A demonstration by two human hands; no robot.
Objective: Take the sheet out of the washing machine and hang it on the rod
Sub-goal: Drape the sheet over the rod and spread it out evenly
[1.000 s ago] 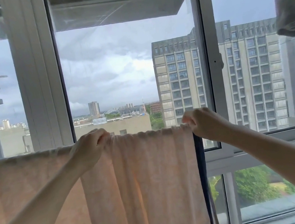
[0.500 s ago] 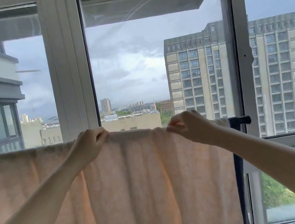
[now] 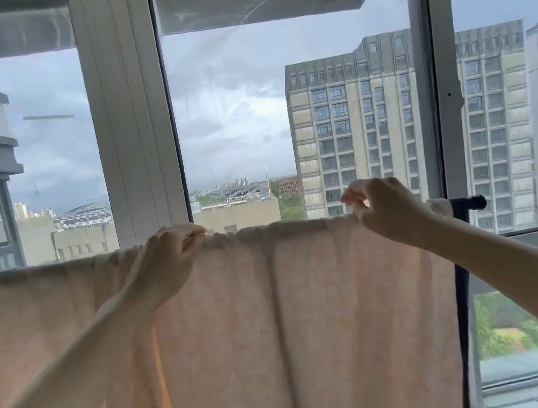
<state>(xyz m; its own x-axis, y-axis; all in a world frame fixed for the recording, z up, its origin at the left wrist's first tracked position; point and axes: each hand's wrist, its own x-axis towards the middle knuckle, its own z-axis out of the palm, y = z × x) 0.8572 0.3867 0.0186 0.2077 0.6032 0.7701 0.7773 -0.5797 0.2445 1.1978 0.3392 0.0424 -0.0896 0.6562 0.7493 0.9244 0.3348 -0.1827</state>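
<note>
The pink sheet (image 3: 277,323) hangs over the dark rod (image 3: 471,203). The left hand (image 3: 168,259) and the right hand (image 3: 385,208) each pinch its top edge.

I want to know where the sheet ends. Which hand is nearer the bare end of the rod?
The right hand: it pinches the sheet close to its right edge, just before the rod pokes out dark and bare. The left hand grips nearer the middle.

Pale peach cloth sheet (image 3: 277,323) draped over the dark horizontal rod (image 3: 471,203) blocks everything below rod lvl, left edge to nearly the rod's right tip. Above the rod it's open air, but white-framed glass window (image 3: 131,119) sits close behind. Gap right of the sheet, w/ dark upright pole (image 3: 463,315) in it.
</note>
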